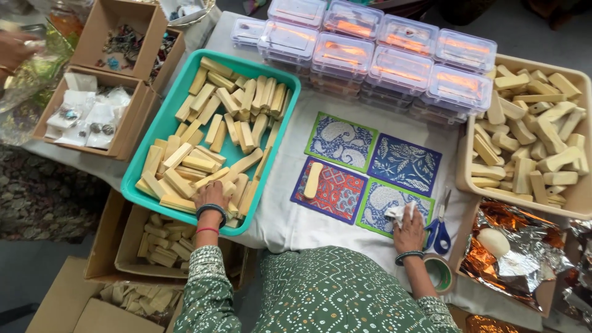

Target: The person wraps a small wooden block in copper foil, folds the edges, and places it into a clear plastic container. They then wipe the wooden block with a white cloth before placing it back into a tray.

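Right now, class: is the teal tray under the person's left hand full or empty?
Nearly full. The teal tray holds heaped pale wooden blocks, with only bare strips showing at its edges. The left hand rests on the blocks at the near rim.

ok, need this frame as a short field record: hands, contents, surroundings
left hand: resting on wooden blocks in teal tray
right hand: holding crumpled white cloth on green printed square
red square: one wooden block lying on it
blue scissors: right of right hand
tape roll: near right wrist
clear lidded boxes: stacked at far edge
beige tray: more blocks, right side
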